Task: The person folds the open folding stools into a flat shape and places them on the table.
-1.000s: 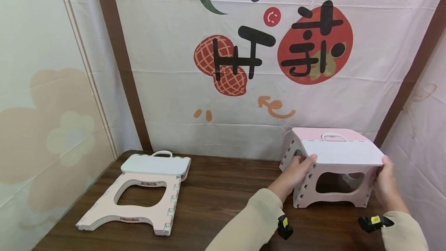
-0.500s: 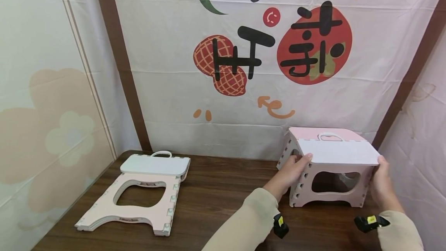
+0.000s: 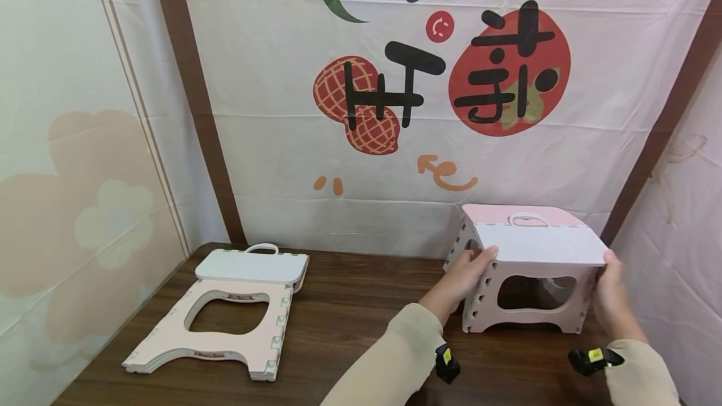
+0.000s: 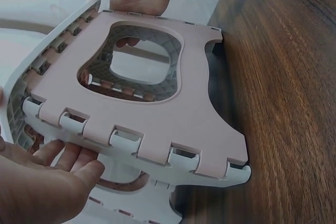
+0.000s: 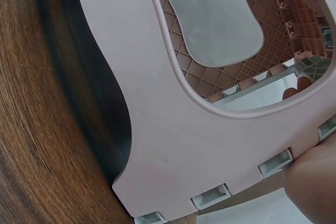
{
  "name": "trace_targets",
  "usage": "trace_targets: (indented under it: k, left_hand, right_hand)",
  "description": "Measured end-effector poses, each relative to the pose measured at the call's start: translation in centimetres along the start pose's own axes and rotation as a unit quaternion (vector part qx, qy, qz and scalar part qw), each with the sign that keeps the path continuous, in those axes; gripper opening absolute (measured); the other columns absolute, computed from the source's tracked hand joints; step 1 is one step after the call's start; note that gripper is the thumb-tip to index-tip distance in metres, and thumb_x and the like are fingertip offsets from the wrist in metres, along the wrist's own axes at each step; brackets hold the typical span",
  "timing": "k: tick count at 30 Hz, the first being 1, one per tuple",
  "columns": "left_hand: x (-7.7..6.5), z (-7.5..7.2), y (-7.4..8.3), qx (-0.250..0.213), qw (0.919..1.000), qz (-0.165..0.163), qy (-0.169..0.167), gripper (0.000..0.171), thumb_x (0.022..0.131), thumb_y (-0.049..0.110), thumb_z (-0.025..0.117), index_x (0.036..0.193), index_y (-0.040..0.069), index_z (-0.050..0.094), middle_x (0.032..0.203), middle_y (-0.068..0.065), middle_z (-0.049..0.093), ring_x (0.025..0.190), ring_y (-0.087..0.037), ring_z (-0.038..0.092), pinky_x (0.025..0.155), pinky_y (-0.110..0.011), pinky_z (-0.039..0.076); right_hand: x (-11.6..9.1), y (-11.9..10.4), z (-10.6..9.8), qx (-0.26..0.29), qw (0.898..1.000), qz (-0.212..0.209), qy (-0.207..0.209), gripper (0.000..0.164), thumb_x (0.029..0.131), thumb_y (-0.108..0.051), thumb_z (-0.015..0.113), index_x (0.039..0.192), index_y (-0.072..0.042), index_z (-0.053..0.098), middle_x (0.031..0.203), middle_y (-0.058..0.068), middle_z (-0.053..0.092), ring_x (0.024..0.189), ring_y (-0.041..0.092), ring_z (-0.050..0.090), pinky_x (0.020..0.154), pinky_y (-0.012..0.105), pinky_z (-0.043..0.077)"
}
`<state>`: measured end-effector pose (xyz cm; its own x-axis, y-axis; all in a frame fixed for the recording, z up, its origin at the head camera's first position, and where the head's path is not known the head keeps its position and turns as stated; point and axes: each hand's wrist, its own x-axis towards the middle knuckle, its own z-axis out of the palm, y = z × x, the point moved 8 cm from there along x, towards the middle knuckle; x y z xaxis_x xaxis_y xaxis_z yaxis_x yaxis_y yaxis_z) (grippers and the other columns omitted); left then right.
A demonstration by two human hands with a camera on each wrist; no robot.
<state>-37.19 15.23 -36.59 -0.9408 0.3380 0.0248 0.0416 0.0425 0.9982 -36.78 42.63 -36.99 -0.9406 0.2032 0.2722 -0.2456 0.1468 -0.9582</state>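
Observation:
An unfolded pink and white folding stool (image 3: 538, 244) stands on its legs at the right of the table. My left hand (image 3: 459, 281) grips its left side, thumb on the top's front corner and fingers tucked in at the side, as the left wrist view shows at the stool's hinged side panel (image 4: 157, 153). At the opposite side, my right hand (image 3: 612, 296) holds the front right corner. Through the oval opening of the pink leg panel (image 5: 157, 145), fingertips (image 5: 304, 82) show inside. A white carry handle (image 3: 528, 218) lies across the top.
A second folding stool (image 3: 262, 312), folded flat with its white handle at the far end, lies on the left of the dark wooden table (image 3: 361, 312). Behind the table hangs a printed white cloth (image 3: 271, 143), with more cloth at both sides.
Both hands have shifted the unfolded stool a little to the left, still gripping its two sides. The folded stool on the left has stayed where it was.

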Motion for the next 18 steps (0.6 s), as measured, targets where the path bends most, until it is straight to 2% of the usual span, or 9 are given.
trace_targets:
  k: [10,18]
  left_hand:
    - [0.19,-0.4,-0.18,0.0,0.9999,-0.009,0.006,0.067,0.095,0.062,0.054,0.134,0.007,0.052,0.109,-0.002,0.058,0.105,-0.018,0.055,0.101,-0.048,0.043]
    - [0.05,-0.66,-0.38,0.006,1.0,-0.002,0.0,0.072,0.095,0.064,0.052,0.138,0.006,0.049,0.114,-0.003,0.056,0.111,-0.02,0.054,0.103,-0.049,0.042]
  right_hand:
    - [-0.26,0.22,0.36,-0.041,0.999,0.01,-0.004,0.073,0.104,-0.057,0.0,0.162,-0.014,0.0,0.165,0.013,-0.013,0.148,0.024,-0.013,0.115,0.048,-0.016]
    - [-0.25,0.34,0.35,-0.041,0.999,0.016,0.003,0.073,0.104,-0.057,0.001,0.162,-0.015,0.001,0.164,0.015,-0.014,0.147,0.023,-0.012,0.115,0.049,-0.014]
